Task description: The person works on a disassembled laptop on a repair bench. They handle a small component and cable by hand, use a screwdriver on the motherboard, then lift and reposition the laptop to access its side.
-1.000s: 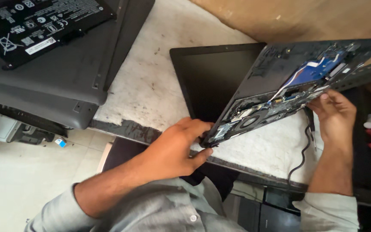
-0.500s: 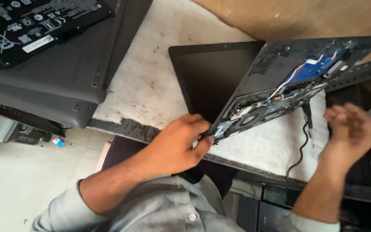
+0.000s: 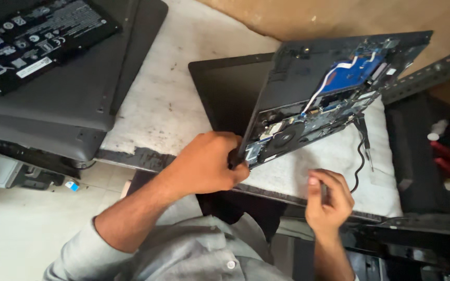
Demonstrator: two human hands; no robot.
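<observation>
Head view: looks down on a worn white workbench [image 3: 183,104] with an opened laptop near the middle of the frame.
Laptop base [image 3: 319,99]: tilted up on edge, centre right, its uncovered inside showing a blue board, a white ribbon cable and a round black fan.
Screen [image 3: 225,93]: dark, lying flat on the bench just left of the raised base.
Left hand [image 3: 207,164]: lower centre, fingers curled tight around the base's lower corner, holding it up.
Right hand [image 3: 329,200]: lower right, clear of the laptop, fingers loosely curled; whether it has hold of anything I cannot tell.
Black cable [image 3: 359,161]: hangs from the base onto the bench, just above the right hand.
Battery pack [image 3: 32,36]: upper left, resting on another dark laptop [image 3: 69,104].
</observation>
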